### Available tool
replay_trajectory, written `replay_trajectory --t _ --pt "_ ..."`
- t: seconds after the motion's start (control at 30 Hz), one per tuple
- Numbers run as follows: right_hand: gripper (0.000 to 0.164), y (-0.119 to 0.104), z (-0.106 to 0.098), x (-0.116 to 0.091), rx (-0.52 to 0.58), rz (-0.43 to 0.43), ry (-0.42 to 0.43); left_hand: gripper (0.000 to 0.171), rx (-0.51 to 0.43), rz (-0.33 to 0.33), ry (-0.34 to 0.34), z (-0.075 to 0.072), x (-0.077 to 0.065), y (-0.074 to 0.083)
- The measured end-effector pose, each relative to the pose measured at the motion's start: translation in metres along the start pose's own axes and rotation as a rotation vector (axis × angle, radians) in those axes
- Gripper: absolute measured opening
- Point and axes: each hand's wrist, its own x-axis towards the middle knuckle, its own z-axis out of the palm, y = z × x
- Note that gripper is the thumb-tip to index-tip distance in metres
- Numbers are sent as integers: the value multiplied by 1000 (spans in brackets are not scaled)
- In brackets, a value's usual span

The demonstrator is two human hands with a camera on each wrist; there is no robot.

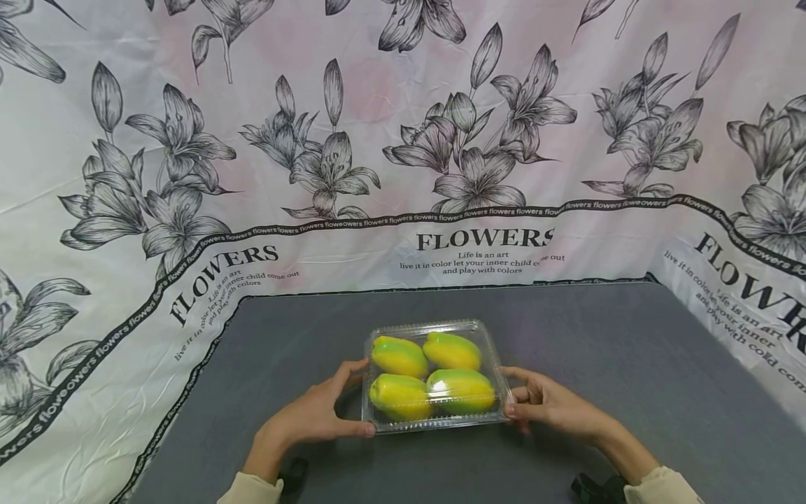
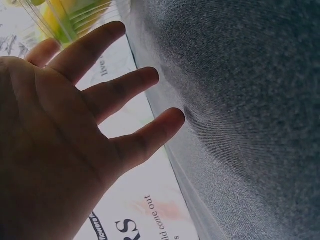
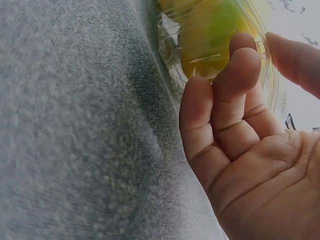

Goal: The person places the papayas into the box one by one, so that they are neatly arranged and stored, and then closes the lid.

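A clear plastic clamshell container (image 1: 434, 423) with its lid down lies on the grey table, holding several yellow-green mangoes (image 1: 399, 397). At its left side is my left hand (image 1: 315, 413), thumb by the near left corner and index finger by the left edge. In the left wrist view, the other fingers (image 2: 120, 95) of that hand stretch out straight, apart from the container. My right hand (image 1: 554, 406) pinches the right edge near the front corner. The right wrist view shows its curled fingers (image 3: 235, 75) against the container's rim, with the thumb on the other side.
The grey cloth-covered table (image 1: 630, 350) extends around the container. A white curtain (image 1: 352, 259) printed with black flowers and lettering rises along the back and both sides. Dark straps (image 1: 598, 488) sit at the wrists, beside cream sleeves (image 1: 664, 486).
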Motion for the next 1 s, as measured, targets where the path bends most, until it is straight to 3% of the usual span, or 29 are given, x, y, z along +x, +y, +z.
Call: replay_trajectory --t 0.23,0.47,0.57,0.73,1.0 --pt "69 3 2 -2 23 0 33 95 -13 -5 -3 0 0 0" --pt "34 5 3 -4 47 -4 34 95 -33 17 -10 0 1 -3" --pt "28 7 2 -4 38 5 38 95 -43 39 -6 0 1 -3" --pt "25 5 3 -4 37 13 53 94 -42 72 -8 0 2 -3" --pt "28 4 5 -5 45 42 74 91 -96 133 -66 2 4 -3"
